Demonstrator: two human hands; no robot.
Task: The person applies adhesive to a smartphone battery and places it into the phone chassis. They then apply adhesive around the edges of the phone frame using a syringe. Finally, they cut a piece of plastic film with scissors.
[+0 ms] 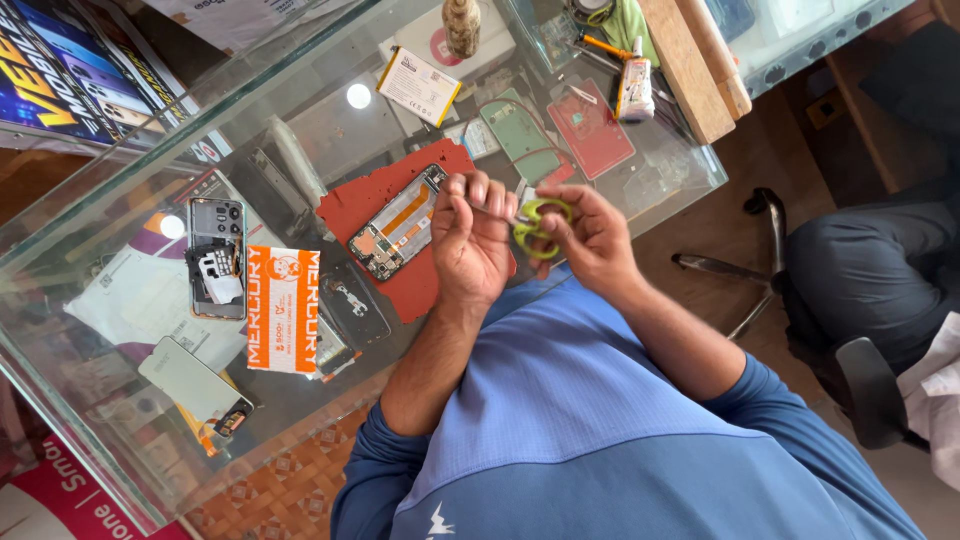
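Note:
My right hand (590, 235) grips small scissors with yellow-green handles (538, 226), fingers through the loops. My left hand (472, 240) is closed around a small thin piece held up against the scissor blades; the piece itself is too small to make out. Both hands hover over a red work mat (365, 205) on a glass counter (130, 190). An opened phone body (397, 222) with an orange strip inside lies on the mat just left of my left hand.
A second opened phone (216, 258), an orange-and-white packet (284, 309) and a pale back cover (192, 382) lie to the left. Green and red back covers (590, 130), a glue tube (632, 88) and a white battery pack (418, 86) sit beyond. A seated person's leg (865, 270) is at right.

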